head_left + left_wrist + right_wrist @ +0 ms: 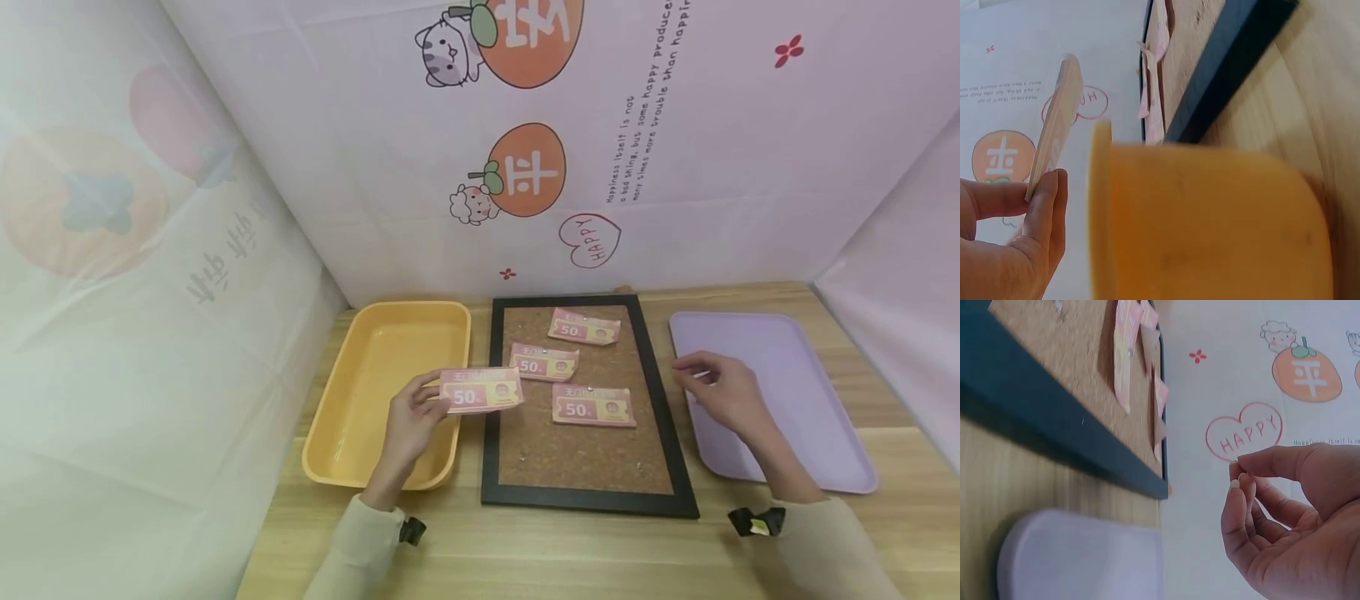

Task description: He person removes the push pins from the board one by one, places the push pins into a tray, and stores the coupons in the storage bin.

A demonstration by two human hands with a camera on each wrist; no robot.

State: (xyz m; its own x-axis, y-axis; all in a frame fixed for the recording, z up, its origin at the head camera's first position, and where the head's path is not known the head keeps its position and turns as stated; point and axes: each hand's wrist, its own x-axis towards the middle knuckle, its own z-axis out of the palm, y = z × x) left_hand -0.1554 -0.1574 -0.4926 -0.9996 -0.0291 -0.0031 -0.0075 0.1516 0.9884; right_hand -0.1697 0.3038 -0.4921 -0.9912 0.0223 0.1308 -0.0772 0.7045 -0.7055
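Between thumb and fingers my left hand [414,417] pinches a pink-and-yellow paper coupon [480,390] printed with "50". It is raised over the gap between the yellow tray and the corkboard [585,462], overlapping the board's left frame. Its edge shows in the left wrist view, tilted up from the fingertips [1047,187]. Three similar coupons are on the cork: one at the top [585,327], one at left [546,363], one lower right [594,407]. My right hand [723,387] is above the purple tray, thumb and fingertips together; I cannot tell if something tiny is between them.
The yellow tray [311,454] is left of the board, the purple tray [780,375] right of it. Small clear pins [522,457] show on the lower cork. A printed white cloth [375,167] hangs behind the wooden table [585,558].
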